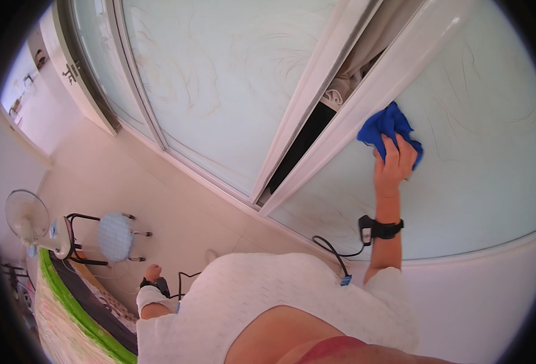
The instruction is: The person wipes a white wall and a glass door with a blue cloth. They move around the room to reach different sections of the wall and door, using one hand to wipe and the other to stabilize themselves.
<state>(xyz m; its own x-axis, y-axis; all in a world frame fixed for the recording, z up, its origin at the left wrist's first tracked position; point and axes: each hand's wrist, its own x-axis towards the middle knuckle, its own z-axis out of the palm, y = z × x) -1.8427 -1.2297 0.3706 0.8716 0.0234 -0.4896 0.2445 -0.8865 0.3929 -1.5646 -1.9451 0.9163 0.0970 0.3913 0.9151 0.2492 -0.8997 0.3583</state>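
Grasping a bunched blue cloth [382, 126], my right hand [395, 162] reaches out on the right of the scene, its fingers bent over the folds and the cloth lying against the pale, swirl-patterned right door panel [480, 115]. The cloth sits just right of the panel's white frame [365, 118], well beyond my near-side body, and its far corner sticks up past my fingertips. A black wristband [387, 229] with a small box circles that wrist, and a dark cable [334, 241] loops from it toward my white top [268, 276]. My left hand [152, 273] hangs low on the near left, apart from the doors; it looks small and loosely curled, and I cannot tell whether it is fully closed. Left of the white frame, a narrow gap shows light fabric [362, 54] inside, and beyond that stands the left door panel [219, 79]. On the left, a stool [115, 236] with a round light-blue seat stands on the pale tiled floor [152, 194], with a fan [27, 213] farther left.
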